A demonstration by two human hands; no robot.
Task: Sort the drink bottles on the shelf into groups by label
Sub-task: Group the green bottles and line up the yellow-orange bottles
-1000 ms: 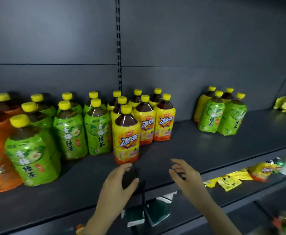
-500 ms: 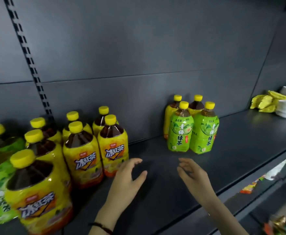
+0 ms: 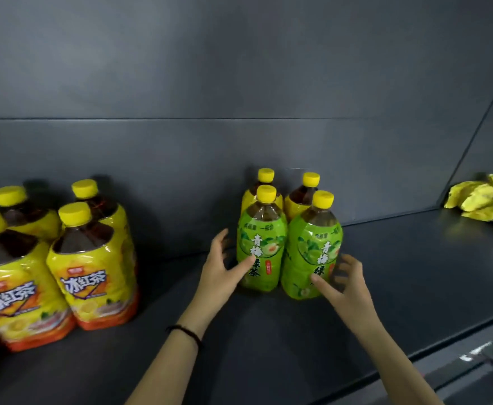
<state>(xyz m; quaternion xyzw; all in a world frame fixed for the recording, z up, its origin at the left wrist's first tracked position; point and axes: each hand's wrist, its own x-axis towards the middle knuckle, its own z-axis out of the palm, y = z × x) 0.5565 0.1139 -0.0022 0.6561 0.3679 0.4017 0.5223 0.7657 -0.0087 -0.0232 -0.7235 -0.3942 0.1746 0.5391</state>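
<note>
Reaching in, the left thumb [image 3: 246,263] lies on the label of the left green bottle [image 3: 261,244]. The other fingers are spread wide off its left side, with nothing clamped. The right thumb [image 3: 324,286] touches low on the right green bottle [image 3: 312,252], and the rest of the fingers are apart and curved past its right side, not closed. So the left hand [image 3: 221,270] and right hand [image 3: 346,287] bracket the front pair.

The two rear yellow bottles [image 3: 299,200] are packed tight behind the pair, mid-shelf [image 3: 268,340] against the back wall. The yellow-label group [image 3: 93,273] is well apart to the left.

Risks:
- The labels look glossy and the bottles full, so a one-handed pinch may slip.
- Pulling the front pair could drag or tip the rear two, since they are in contact.
- Squeezing the two green ones together and lifting is likely unstable.

Versus 0.5 s ago, the hands were over bare shelf short of the pair and are now on it. The view has swung right, so fewer yellow-label bottles show.
</note>
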